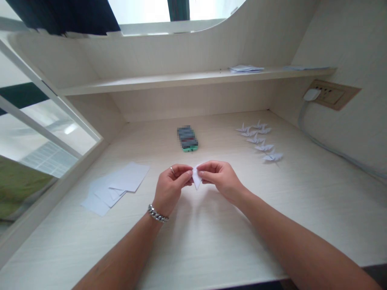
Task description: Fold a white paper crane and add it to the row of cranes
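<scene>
Between my two hands is a small piece of folded white paper [197, 179], its pointed end hanging down toward me. My left hand [174, 181], with a ring and a chain bracelet at the wrist, pinches the paper's left edge between thumb and fingers. On the opposite edge, my right hand [219, 177] is closed in a similar pinch. The fingertips cover the paper's sides and part of its top. Several folded paper cranes [265, 147] stand in a loose group at the back right of the desk. Loose white paper sheets [130, 177] lie overlapping to the left.
A dark, blurred-out object with a green end [188, 139] lies beyond my hands. A shelf [157, 81] spans the back, bearing a paper stack [246, 69]. At right, a white plug [311, 94] sits in a wall socket, its grey cable [332, 150] running along the wall.
</scene>
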Demonstrator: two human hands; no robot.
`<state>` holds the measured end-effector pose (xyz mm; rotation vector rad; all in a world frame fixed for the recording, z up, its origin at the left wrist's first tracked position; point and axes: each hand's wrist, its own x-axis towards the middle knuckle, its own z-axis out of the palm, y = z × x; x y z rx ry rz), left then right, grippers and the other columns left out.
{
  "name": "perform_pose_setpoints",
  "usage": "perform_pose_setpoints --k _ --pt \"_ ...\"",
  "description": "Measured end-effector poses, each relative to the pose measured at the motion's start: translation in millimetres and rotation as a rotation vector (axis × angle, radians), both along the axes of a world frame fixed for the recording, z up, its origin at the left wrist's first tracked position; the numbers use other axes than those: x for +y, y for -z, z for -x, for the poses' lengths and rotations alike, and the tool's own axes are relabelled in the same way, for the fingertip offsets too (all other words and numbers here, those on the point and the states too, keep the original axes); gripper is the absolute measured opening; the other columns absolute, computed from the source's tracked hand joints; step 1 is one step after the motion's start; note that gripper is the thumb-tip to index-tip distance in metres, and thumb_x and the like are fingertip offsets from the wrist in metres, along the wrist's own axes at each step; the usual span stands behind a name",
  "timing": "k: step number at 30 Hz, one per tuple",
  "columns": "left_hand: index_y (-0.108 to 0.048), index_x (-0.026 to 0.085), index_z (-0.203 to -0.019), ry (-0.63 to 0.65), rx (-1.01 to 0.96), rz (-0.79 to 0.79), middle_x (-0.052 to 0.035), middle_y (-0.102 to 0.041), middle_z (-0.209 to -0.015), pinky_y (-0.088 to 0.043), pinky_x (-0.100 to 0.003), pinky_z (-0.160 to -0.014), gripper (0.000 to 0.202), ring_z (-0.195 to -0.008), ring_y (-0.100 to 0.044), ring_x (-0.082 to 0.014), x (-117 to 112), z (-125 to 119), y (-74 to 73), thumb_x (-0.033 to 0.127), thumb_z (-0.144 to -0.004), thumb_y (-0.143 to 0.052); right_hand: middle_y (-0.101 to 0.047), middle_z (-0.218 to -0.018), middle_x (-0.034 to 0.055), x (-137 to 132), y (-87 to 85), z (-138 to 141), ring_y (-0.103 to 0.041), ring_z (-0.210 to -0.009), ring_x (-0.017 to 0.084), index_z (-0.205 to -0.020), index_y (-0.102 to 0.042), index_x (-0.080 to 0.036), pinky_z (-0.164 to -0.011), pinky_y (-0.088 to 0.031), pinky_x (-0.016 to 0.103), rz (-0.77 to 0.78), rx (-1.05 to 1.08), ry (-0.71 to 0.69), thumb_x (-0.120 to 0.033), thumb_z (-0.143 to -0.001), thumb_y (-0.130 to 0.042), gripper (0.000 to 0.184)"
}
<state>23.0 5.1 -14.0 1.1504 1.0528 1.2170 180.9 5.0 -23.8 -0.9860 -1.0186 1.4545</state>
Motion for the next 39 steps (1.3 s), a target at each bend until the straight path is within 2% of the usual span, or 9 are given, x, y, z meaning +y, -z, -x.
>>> perform_pose_setpoints --k 8,13,16,19,24,27,32,39 --pt "-0.062 0.012 -0.096 -0.016 0.055 -0.025 -0.0014 -0.068 -0.070 -0.052 -0.024 -0.061 0.037 -0.062 -0.063 -0.0120 1.7 0.3 4.0 0.025 -0.066 -0.079 -0.067 -0.061 0.0001 2.1 2.9 1.8 -0.063 -0.057 0.014 -0.069 -0.063 -0.016 -0.055 -0.049 0.025 -0.012 -0.010 0.087 -0.034 -0.052 -0.085 0.034" --pt "-0.065 0.011 -0.082 0.138 0.184 0.010 -0.0034 -0.068 -0.069 -0.050 -0.024 -0.060 0.025 -0.062 -0.062 -0.0121 1.1 -2.6 6.4 0.028 -0.068 -0.077 -0.068 -0.064 0.0007 2.6 2.4 1.3 -0.063 -0.059 0.013 -0.073 -0.060 -0.016 -0.057 -0.049 0.025 -0.058 -0.002 0.184 -0.032 -0.057 -0.083 0.032" --pt "-0.067 0.012 -0.078 0.072 0.269 -0.070 -0.0027 -0.067 -0.067 -0.049 -0.023 -0.058 0.022 -0.061 -0.060 -0.0114 2.6 -1.3 6.8 0.032 -0.072 -0.074 -0.071 -0.070 0.0017 2.8 3.4 0.3 -0.063 -0.061 0.014 -0.086 -0.061 -0.016 -0.057 -0.049 0.026 -0.070 -0.018 0.175 -0.028 -0.059 -0.081 0.036" --pt "-0.068 0.012 -0.081 -0.031 0.295 -0.157 -0.0032 -0.068 -0.070 -0.049 -0.023 -0.059 0.024 -0.062 -0.060 -0.0117 3.7 1.8 6.0 0.035 -0.074 -0.072 -0.073 -0.077 0.0038 1.6 4.3 -0.1 -0.066 -0.070 0.016 -0.094 -0.063 -0.017 -0.065 -0.050 0.028 -0.151 -0.099 0.107 -0.024 -0.063 -0.078 0.034" --pt "-0.069 0.014 -0.081 -0.091 0.438 -0.280 -0.0049 -0.071 -0.076 -0.050 -0.024 -0.059 0.021 -0.064 -0.063 -0.0136 0.8 3.3 4.8 0.034 -0.076 -0.071 -0.072 -0.085 0.0063 -2.3 3.4 1.1 -0.066 -0.079 0.019 -0.088 -0.070 -0.017 -0.070 -0.051 0.029 -0.305 -0.303 0.105 -0.031 -0.073 -0.073 0.021" --pt "-0.070 0.015 -0.080 -0.106 0.517 -0.337 -0.0052 -0.071 -0.077 -0.051 -0.024 -0.061 0.018 -0.068 -0.065 -0.0148 -1.2 2.8 4.7 0.032 -0.078 -0.069 -0.073 -0.081 0.0054 -3.0 2.7 1.8 -0.066 -0.077 0.018 -0.082 -0.072 -0.018 -0.070 -0.051 0.029 -0.335 -0.282 0.099 -0.035 -0.075 -0.072 0.018" --pt "-0.070 0.016 -0.081 -0.104 0.477 -0.420 -0.0047 -0.071 -0.079 -0.052 -0.023 -0.060 0.013 -0.070 -0.065 -0.0143 -1.7 2.6 4.9 0.029 -0.079 -0.069 -0.073 -0.077 0.0040 -2.9 2.0 1.5 -0.066 -0.073 0.018 -0.077 -0.073 -0.019 -0.071 -0.052 0.029 -0.323 -0.212 0.084 -0.035 -0.072 -0.076 0.018" --pt "-0.069 0.017 -0.079 -0.094 0.544 -0.503 -0.0039 -0.068 -0.079 -0.054 -0.024 -0.065 0.010 -0.073 -0.064 -0.0146 -3.5 3.3 4.0 0.026 -0.080 -0.067 -0.072 -0.078 0.0044 -6.2 1.0 3.3 -0.064 -0.074 0.017 -0.078 -0.072 -0.018 -0.070 -0.050 0.029 -0.376 -0.345 0.096 -0.037 -0.076 -0.072 0.019"
